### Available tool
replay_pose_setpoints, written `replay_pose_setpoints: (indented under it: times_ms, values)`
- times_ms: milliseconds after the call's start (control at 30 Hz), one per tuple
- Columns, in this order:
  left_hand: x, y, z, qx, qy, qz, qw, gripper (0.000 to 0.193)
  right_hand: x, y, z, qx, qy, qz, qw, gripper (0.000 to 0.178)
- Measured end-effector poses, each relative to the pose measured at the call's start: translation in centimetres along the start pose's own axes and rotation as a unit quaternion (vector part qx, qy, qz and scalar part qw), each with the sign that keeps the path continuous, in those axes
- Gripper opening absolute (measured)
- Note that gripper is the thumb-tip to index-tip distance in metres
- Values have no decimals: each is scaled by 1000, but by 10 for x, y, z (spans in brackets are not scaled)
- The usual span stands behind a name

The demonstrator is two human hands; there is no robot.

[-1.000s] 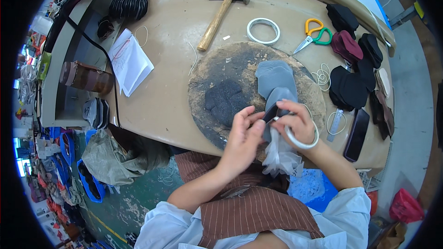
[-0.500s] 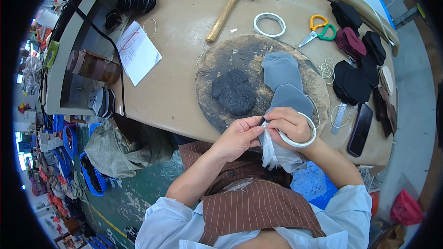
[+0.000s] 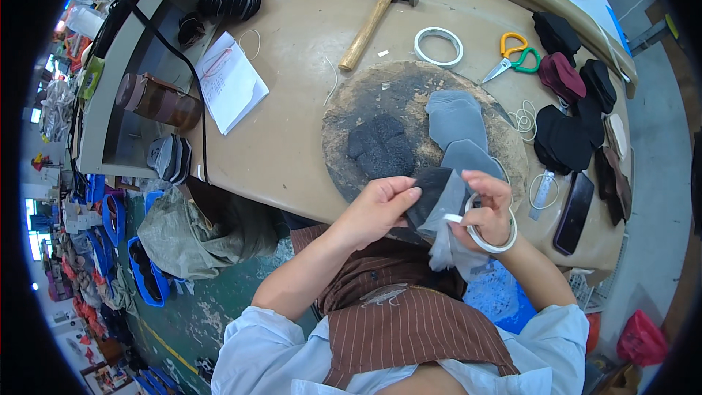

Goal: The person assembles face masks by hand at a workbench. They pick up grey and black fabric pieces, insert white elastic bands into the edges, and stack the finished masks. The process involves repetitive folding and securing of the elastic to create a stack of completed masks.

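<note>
My left hand [image 3: 376, 208] pinches a thin black flat piece [image 3: 431, 192] between thumb and fingers above the near edge of a worn round board [image 3: 342, 111]. A roll of white tape [image 3: 500, 250] hangs round the fingers of my right hand [image 3: 490, 212], which are bent with the index finger raised. Between the hands, a short white tape end sticks out near the right thumb. Pale, limp sheet-like material [image 3: 452, 254] hangs below the black piece; its upper part lies against it. Grey shaped pieces [image 3: 457, 121] and a black textured lump [image 3: 380, 148] lie on the board.
Beyond the board lie a hammer [image 3: 367, 33], another tape roll [image 3: 418, 45] and scissors [image 3: 504, 67]. On the right are stacks of black pieces [image 3: 561, 139], a maroon stack [image 3: 561, 74] and a phone [image 3: 573, 213]. Papers [image 3: 232, 91] and a brown bottle [image 3: 167, 101] are left.
My hands have moved apart from their pinch together. The black piece now shows broadly between them, and the right fingers have lifted and spread. The view has shifted slightly.
</note>
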State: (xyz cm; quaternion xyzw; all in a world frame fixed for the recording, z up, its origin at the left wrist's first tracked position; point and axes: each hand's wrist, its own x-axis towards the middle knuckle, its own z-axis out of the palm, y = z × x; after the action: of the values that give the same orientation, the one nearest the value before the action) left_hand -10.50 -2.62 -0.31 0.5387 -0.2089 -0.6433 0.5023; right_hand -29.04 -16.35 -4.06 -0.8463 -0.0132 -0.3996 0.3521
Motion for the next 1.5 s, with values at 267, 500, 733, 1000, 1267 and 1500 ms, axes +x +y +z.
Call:
replay_pose_setpoints:
  times_ms: [267, 500, 733, 1000, 1267, 1500]
  values:
    - [20, 16, -12, 132, 99, 197, 966, 14, 34, -37, -63, 43, -249, 77, 964, 27]
    - [38, 43, -88, 246, 237, 205, 917, 26, 16, -66, -112, 202, -293, 302, 884, 20]
    - [19, 14, 46, 420, -8, 280, 863, 24, 88, -10, -62, -104, -140, 57, 983, 24]
    - [48, -42, 79, 584, 302, 274, 702, 25, 63, 40, -16, -262, -119, 43, 957, 13]
    - [39, -50, 74, 183, 164, 326, 913, 44, 31, 16, -20, -71, -13, 158, 985, 19]
    - [22, -17, 39, -212, -4, 62, 975, 34, 26, -7, -1, -105, 41, -4, 994, 26]
